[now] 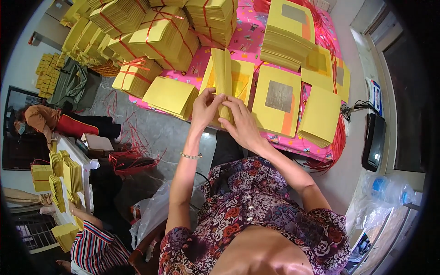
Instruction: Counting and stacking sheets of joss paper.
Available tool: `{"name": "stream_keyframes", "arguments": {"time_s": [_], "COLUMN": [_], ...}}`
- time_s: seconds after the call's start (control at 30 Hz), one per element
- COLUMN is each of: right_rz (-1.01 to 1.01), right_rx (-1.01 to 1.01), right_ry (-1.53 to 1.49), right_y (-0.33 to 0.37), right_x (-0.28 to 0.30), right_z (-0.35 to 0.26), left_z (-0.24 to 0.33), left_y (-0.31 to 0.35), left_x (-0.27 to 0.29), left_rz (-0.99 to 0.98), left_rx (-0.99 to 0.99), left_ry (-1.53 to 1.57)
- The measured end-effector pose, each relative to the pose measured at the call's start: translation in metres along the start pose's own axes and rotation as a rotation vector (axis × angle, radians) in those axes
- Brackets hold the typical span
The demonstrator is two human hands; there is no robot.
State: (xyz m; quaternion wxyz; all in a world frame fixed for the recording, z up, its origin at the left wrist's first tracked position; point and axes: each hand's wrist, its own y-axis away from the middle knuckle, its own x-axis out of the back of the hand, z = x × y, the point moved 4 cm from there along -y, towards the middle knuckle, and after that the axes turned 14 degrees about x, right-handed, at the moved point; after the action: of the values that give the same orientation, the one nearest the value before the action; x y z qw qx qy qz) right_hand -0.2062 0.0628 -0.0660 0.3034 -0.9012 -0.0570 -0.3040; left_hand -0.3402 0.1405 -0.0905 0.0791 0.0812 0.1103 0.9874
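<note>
My left hand [206, 109] and my right hand [240, 123] meet at the near end of a folded yellow paper [222, 68], which stands up narrow between them. The fingers of both hands are closed on it. Beneath lie yellow sheets with a shiny golden-orange patch [241, 73], partly hidden by the folded paper and my hands. Right of my hands is a stack of yellow sheets with a grey-silver square [278, 97] and an orange strip. A stack of plain folded yellow papers [168, 97] sits to the left.
A pink patterned cloth [250, 23] covers the table. Yellow bundles tied with red ribbon [160, 36] pile up at the far left. Red ribbons [337, 133] hang along the right edge. At left, two people [98, 243] are beside another table [87, 169] with yellow stacks.
</note>
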Motion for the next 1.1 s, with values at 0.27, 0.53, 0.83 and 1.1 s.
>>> {"name": "stream_keyframes", "arguments": {"time_s": [0.27, 0.53, 0.83, 1.1], "right_rz": [0.013, 0.103, 0.149, 0.098], "right_rx": [0.003, -0.087, -0.209, -0.212], "right_ry": [-0.041, -0.199, -0.378, -0.377], "right_y": [0.004, 0.006, 0.015, 0.009], "right_x": [0.0, 0.009, 0.011, 0.015], "right_z": [0.008, 0.012, 0.031, 0.023], "left_z": [-0.003, -0.005, -0.007, -0.002], "left_y": [0.0, -0.001, -0.002, 0.001], "left_x": [-0.002, -0.004, -0.004, -0.005], "left_rz": [-0.034, -0.039, -0.003, 0.005], "left_rx": [0.08, 0.126, 0.089, 0.095], "left_ry": [0.079, 0.173, 0.081, 0.081]}}
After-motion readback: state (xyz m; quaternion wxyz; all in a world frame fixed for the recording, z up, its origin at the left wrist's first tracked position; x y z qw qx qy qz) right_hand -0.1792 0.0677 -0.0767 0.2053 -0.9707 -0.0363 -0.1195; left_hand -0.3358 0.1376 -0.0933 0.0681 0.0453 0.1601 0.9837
